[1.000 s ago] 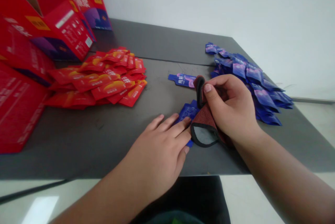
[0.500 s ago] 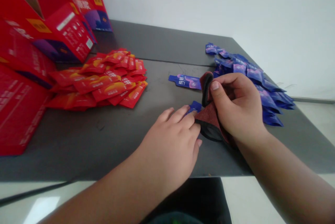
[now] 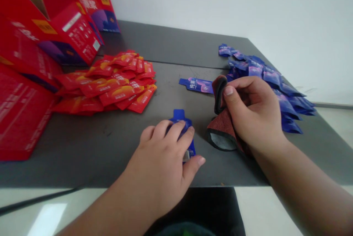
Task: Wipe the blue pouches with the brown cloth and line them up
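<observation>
From the head camera, the left hand [image 3: 160,151] lies spread and half-curled over a blue sachet [image 3: 178,115], pressing it to the dark table [image 3: 82,147]. The right hand [image 3: 255,113] pinches a dark red cloth [image 3: 222,129] with black edging. Another blue sachet [image 3: 195,85] lies just beyond, near a blue sachet heap [image 3: 271,78]. Red sachets [image 3: 110,89] are piled beside open red cartons [image 3: 71,26].

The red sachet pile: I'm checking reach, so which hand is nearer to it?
Left. The left hand is just off the pile's near right side, not touching it. The right hand, pinching a dark red cloth, is much farther to the pile's right.
</observation>
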`<control>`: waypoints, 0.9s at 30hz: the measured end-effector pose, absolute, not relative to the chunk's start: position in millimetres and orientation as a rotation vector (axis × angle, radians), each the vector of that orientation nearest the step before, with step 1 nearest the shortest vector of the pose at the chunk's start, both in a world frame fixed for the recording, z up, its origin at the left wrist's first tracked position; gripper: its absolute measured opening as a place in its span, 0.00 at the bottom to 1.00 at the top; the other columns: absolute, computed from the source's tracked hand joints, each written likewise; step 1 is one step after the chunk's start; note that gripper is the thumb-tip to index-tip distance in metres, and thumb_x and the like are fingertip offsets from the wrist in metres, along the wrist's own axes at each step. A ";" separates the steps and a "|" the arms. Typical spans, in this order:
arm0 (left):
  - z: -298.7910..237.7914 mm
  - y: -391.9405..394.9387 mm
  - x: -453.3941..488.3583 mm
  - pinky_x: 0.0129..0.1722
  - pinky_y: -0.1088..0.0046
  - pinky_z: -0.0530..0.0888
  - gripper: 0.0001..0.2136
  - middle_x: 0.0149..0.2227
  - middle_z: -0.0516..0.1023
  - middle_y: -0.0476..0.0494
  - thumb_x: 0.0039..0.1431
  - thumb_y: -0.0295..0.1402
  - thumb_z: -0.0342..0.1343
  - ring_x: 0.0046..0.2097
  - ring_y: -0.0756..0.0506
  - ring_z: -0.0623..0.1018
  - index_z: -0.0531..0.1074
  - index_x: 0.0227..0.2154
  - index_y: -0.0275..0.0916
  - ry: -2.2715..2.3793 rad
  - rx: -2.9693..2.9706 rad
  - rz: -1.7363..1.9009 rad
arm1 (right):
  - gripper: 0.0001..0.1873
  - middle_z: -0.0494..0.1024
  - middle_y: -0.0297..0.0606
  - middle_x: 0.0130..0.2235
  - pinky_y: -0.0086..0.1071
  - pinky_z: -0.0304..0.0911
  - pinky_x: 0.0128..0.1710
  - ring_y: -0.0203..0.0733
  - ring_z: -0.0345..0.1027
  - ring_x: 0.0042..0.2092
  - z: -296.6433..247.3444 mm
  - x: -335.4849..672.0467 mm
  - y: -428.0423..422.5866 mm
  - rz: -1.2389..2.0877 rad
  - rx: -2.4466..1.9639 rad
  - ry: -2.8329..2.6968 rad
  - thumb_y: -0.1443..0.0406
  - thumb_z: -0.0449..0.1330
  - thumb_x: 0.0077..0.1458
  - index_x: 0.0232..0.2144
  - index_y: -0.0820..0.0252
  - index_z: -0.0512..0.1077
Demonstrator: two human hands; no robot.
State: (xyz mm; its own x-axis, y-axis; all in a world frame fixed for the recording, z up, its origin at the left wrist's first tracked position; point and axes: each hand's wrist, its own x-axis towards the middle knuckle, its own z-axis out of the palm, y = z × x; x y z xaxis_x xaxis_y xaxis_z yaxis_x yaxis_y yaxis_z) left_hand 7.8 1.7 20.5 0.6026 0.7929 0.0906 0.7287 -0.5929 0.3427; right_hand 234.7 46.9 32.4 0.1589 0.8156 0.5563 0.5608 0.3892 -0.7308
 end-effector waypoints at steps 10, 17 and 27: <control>0.8 8.1 3.0 0.73 0.38 0.56 0.40 0.78 0.55 0.41 0.70 0.54 0.56 0.78 0.30 0.54 0.56 0.76 0.37 1.377 2.602 0.274 | 0.08 0.82 0.37 0.38 0.39 0.75 0.36 0.44 0.78 0.36 25.9 231.8 40.4 0.468 -1.221 -1.660 0.57 0.67 0.68 0.42 0.54 0.77; 0.4 14.0 -13.4 0.76 0.44 0.53 0.65 0.79 0.48 0.31 0.50 0.71 0.63 0.79 0.28 0.51 0.48 0.77 0.29 1.301 2.594 0.201 | 0.13 0.83 0.39 0.48 0.39 0.73 0.52 0.44 0.77 0.50 33.7 235.7 37.0 0.599 -0.970 -2.134 0.66 0.64 0.70 0.54 0.52 0.79; -4.0 10.9 -22.3 0.75 0.47 0.58 0.59 0.77 0.57 0.30 0.54 0.68 0.61 0.76 0.31 0.61 0.52 0.76 0.28 1.253 2.593 0.289 | 0.09 0.83 0.37 0.46 0.39 0.63 0.59 0.42 0.73 0.51 44.2 207.3 24.1 0.806 -0.726 -2.648 0.63 0.61 0.73 0.48 0.57 0.81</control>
State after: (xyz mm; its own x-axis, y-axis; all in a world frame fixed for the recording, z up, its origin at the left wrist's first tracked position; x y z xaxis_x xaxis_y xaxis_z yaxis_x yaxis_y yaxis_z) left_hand -22.3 10.9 -4.0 0.6112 0.7883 0.0702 0.7394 -0.6004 0.3046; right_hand 207.3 24.1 44.2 -0.8349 0.5381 0.1156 0.3824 0.7182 -0.5813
